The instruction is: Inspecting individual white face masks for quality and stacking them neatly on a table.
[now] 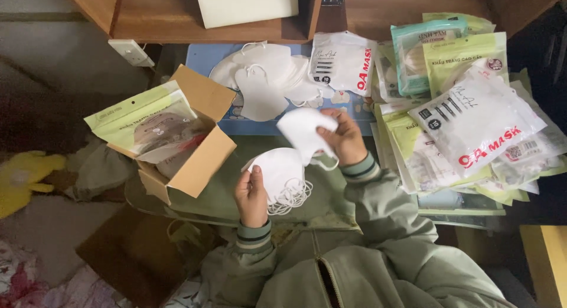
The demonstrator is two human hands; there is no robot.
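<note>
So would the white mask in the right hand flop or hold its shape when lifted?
The white mask, pinched at one edge by the right hand, holds its folded shape, so probably semi-stiff. It looks thin and light. Its ear loops would likely dangle and snag.

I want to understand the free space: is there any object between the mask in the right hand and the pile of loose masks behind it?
Nothing visible: the right hand holds a single white mask just in front of the loose mask pile.

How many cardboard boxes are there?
1. The box sits open left of the left hand, with green mask packets inside. Others may be hidden outside the view.
</note>
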